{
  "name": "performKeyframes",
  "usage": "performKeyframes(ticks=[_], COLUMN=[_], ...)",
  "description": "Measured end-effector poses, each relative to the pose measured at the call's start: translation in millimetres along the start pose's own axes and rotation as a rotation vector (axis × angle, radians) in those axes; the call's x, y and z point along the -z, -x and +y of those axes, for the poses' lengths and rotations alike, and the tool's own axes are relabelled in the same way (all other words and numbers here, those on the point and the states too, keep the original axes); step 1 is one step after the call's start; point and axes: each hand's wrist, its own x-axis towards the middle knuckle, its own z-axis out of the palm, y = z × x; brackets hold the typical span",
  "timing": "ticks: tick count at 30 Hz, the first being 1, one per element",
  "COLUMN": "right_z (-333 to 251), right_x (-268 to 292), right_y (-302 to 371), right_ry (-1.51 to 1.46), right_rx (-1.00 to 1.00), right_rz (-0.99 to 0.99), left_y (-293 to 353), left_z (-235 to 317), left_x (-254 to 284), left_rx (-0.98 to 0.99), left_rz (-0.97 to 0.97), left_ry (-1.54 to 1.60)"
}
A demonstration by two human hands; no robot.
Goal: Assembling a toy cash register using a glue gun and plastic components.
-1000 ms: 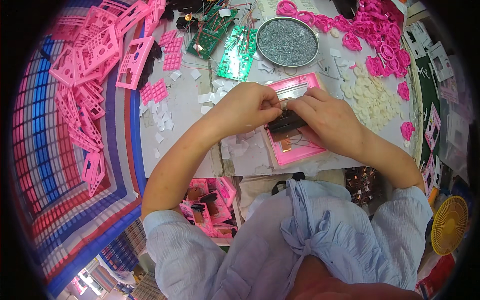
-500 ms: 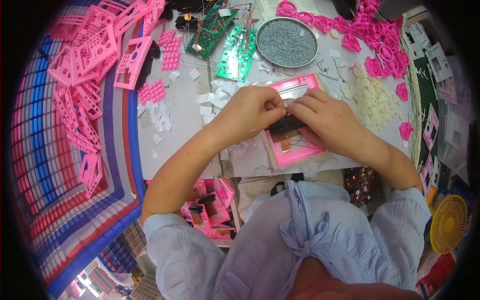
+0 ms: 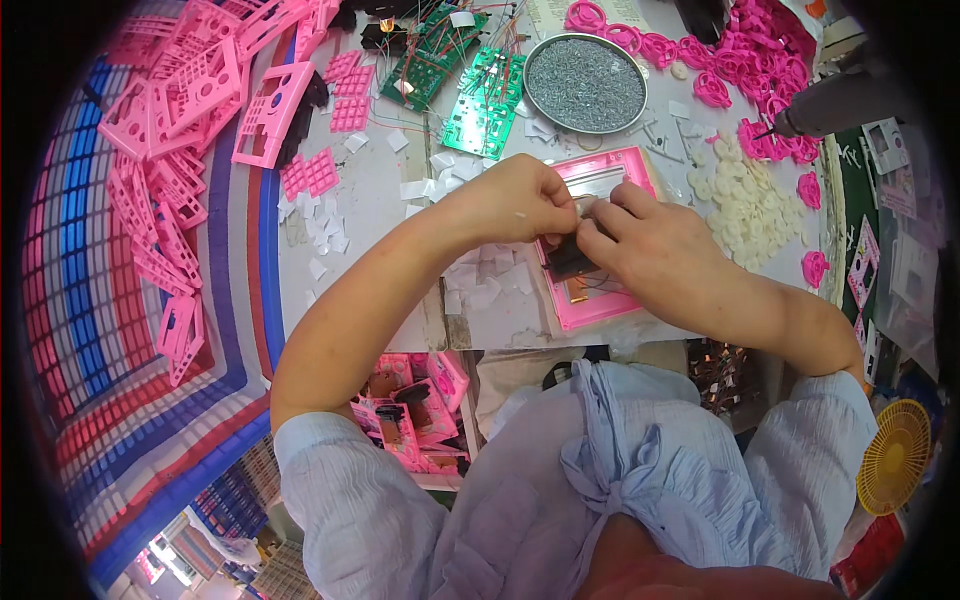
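A pink plastic housing [image 3: 572,316] lies on the table in front of me, with a silvery strip in its far part and thin wires inside. My left hand [image 3: 530,200] is over its left side, thumb and forefinger pinched together. My right hand [image 3: 655,245] rests over its right side with curled fingers, the fingertips close to those of the left. Between them shows a tiny whitish piece [image 3: 584,206], too small to make out. A black part [image 3: 570,260] sits in the housing under my fingers, partly hidden by them.
A round tin of small grey metal pieces [image 3: 586,84], green circuit boards [image 3: 484,105] with wires, and white paper bits [image 3: 325,225] surround the work. Cream discs [image 3: 745,205] and pink rings [image 3: 755,60] lie right. A dark screwdriver-like tool [image 3: 840,103] juts in. Pink panels [image 3: 195,90] are piled left.
Both hands stay at the housing, fingertips shifted slightly, and more of the black part is covered. The dark tool has come into view at the right. The whole view has shifted a little.
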Motion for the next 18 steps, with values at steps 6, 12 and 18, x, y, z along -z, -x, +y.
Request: performKeyframes(ticks=[6, 12, 18], right_z=[2.1, -10.2, 6.2], right_x=[0.0, -6.5, -2.5], right_y=[-1.4, 3.0, 0.0], right_ry=[-0.029, 0.228, 0.022], right_rx=[0.035, 0.031, 0.073], right_rz=[0.037, 0.168, 0.121], left_y=[0.7, -5.0, -4.5], left_z=[7.3, 5.4, 13.0], left_x=[2.6, -3.1, 1.1], left_rx=[-0.001, -0.083, -0.019], left_rz=[-0.036, 0.028, -0.02], left_ry=[-0.075, -0.202, -0.172])
